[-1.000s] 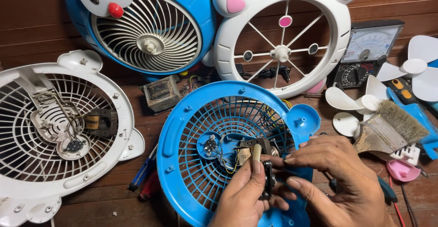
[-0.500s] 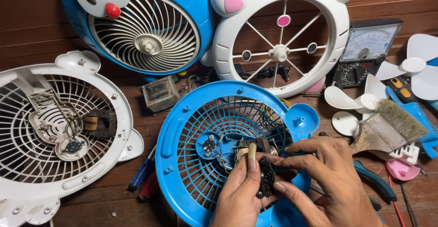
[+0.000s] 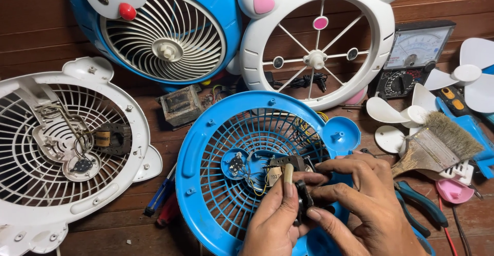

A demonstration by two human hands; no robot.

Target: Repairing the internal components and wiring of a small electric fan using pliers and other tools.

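Observation:
A round blue fan grille (image 3: pixel 216 148) lies face down in the middle of the wooden surface, with thin wires inside it. Over its lower right part, my left hand (image 3: pixel 272 220) and my right hand (image 3: pixel 360 204) together grip a small dark fan motor (image 3: pixel 294 181) with a copper coil. The left thumb points up along the motor's front. The right fingers wrap the motor from the right and behind. Part of the motor is hidden by my fingers.
A white grille (image 3: pixel 56 153) with a motor lies at left. A blue fan front (image 3: pixel 164 29) and a white fan front (image 3: pixel 319 40) lean at the back. At right lie an analog meter (image 3: pixel 414 55), white blades (image 3: pixel 406 114), a brush (image 3: pixel 437 145) and pliers (image 3: pixel 419 204). Screwdrivers (image 3: pixel 162 204) lie at lower left.
Both hands have shifted slightly on the motor, and the left thumb now stands straighter against it. The camera has dipped a little. Nothing else has moved.

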